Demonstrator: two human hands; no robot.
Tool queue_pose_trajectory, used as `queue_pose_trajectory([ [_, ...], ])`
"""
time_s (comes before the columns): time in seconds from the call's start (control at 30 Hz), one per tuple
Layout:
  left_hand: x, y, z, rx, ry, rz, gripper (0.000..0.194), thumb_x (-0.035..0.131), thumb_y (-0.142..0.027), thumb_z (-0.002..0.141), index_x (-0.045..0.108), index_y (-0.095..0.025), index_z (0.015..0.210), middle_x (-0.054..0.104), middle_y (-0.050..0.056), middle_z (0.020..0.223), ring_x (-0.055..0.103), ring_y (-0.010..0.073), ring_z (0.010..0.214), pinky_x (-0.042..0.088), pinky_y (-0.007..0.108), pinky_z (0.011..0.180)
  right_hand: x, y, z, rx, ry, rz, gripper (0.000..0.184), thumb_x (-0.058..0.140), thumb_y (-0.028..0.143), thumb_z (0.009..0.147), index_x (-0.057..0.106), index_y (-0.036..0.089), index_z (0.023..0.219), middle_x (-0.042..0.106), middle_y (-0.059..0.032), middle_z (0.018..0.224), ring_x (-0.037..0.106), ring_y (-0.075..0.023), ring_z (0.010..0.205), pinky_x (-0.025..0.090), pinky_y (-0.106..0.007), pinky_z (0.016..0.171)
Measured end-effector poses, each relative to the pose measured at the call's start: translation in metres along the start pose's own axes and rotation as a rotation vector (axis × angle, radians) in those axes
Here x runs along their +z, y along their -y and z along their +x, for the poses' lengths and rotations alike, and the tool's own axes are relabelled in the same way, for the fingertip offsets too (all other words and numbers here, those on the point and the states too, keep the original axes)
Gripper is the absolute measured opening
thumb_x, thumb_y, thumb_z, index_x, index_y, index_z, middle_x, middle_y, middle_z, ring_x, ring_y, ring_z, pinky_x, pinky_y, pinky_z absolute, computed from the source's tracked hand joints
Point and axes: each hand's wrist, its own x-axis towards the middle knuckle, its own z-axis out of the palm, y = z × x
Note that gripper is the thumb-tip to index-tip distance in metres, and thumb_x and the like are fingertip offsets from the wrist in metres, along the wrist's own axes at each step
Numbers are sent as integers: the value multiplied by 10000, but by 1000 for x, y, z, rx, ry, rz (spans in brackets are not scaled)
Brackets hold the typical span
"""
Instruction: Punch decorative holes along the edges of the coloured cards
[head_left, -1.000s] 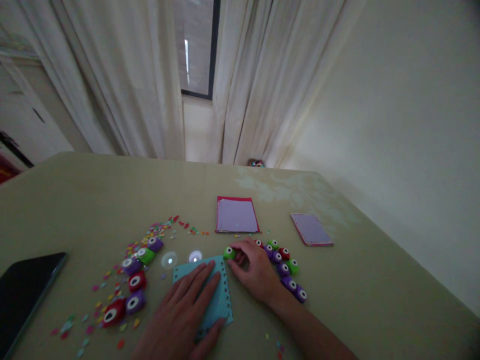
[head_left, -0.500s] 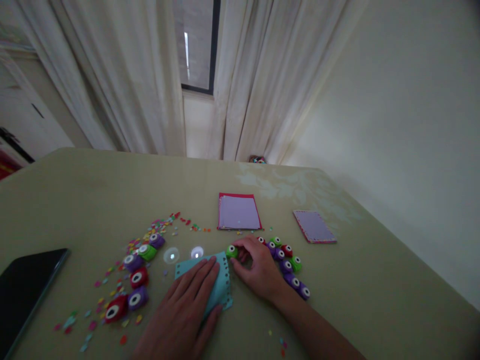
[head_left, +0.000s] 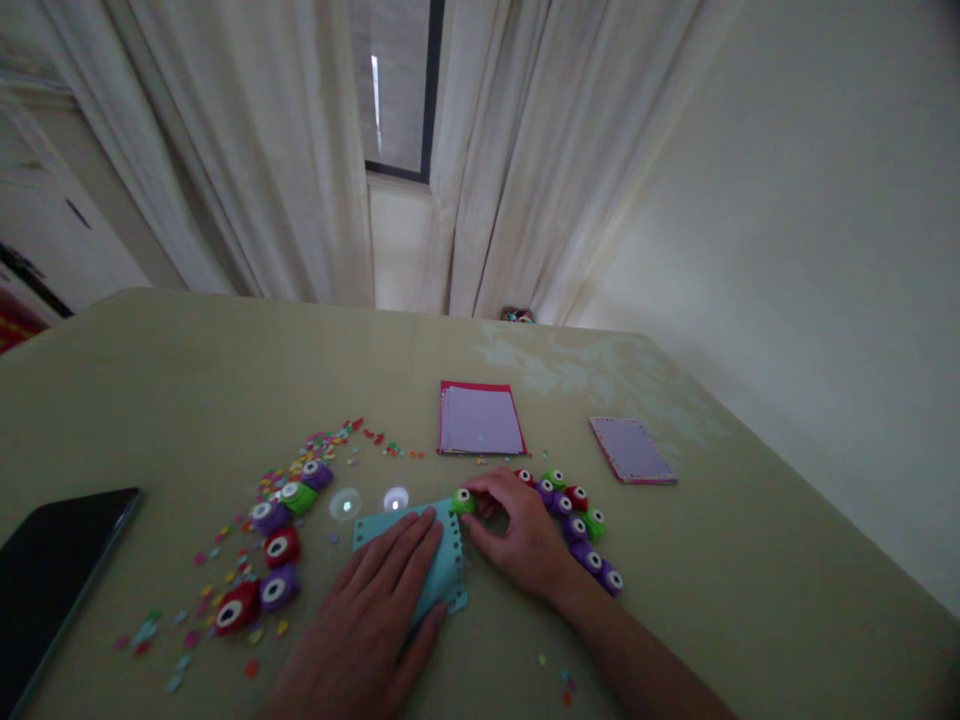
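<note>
Green punch (head_left: 463, 501) in right grip (head_left: 471, 508), at blue paper (head_left: 449, 560).

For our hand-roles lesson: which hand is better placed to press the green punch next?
Likely the right hand: it holds the green punch by the blue sheet, which the left hand lies across.

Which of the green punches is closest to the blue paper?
The green punch between the thumb and fingers of the right hand, at the blue paper's upper right corner. The other green ones sit out of hand.
</note>
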Motion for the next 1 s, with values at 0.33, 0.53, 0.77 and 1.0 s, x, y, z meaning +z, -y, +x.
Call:
queue_pose_trajectory([
  [0.33, -1, 0, -3, -1, 63, -8, 607, 577, -493, 1072, 482, -266, 1627, 522, 32, 1665, 557, 292, 1409, 499, 438, 1131, -2, 0, 1, 14, 20, 43, 285, 712, 140, 948, 760, 199, 1223, 751, -89, 1137, 724, -212, 957, 604, -322, 839],
  [0.53, -1, 0, -4, -3, 95, -23, 626, 582, -511, 1068, 468, -287, 1641, 508, 24, 1678, 564, 303, 1396, 511, 459, 1125, 0, -1, 1, 20, 17, 38, 275, 732, 158, 950, 757, 202, 1220, 755, -90, 1124, 730, -207, 916, 616, -321, 821],
  [0.77, -6, 3, -2, 86, 93, -32, 653, 577, -266, 987, 468, -258, 1631, 472, 26, 1703, 537, 272, 1466, 386, 480, 1273, -5, 0, 3, -34, 51, -12, 271, 660, 177, 1030, 761, 232, 1275, 781, -103, 1239, 710, -258, 1176, 552, -431, 1071],
  [1.0, -12, 13, 6, 61, 64, -25, 282, 607, -341, 1038, 685, -290, 1305, 622, 18, 1571, 549, 253, 1464, 287, 486, 1331, -10, 5, 5, -72, 119, 25, 226, 680, 200, 1040, 775, 234, 1242, 805, -77, 1211, 717, -248, 1145, 528, -400, 1061],
])
